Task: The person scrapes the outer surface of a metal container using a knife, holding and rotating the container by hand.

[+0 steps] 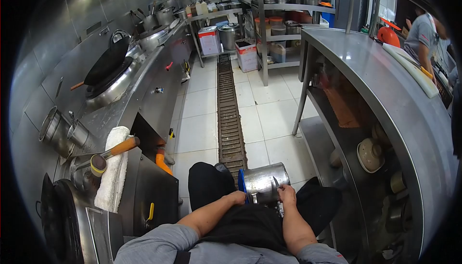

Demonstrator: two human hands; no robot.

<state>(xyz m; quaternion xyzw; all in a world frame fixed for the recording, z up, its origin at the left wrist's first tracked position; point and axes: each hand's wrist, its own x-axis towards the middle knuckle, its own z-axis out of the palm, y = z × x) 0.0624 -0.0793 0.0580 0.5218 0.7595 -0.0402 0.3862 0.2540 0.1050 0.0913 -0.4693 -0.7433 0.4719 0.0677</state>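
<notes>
A silvery metal pot (pixel 265 180) lies tipped on its side between my knees, low above the tiled floor. Its left end carries a blue rim or lid (pixel 241 181). My left hand (pixel 236 197) is closed at that blue end, gripping the pot's edge; its fingertips are partly hidden. In my closed right hand (pixel 287 194) is what looks like a small knife (pixel 275 182), its dark pointed blade against the pot's side. Something small and white below that hand is too unclear to name.
A grated floor drain (pixel 228 105) runs ahead. At left, the steel stove counter holds a wok (pixel 109 62), a white towel (pixel 113 167) and an orange-handled tool (pixel 122 146). At right stands a steel table (pixel 365 66) with shelves beneath; another person (pixel 423 38) is beyond it.
</notes>
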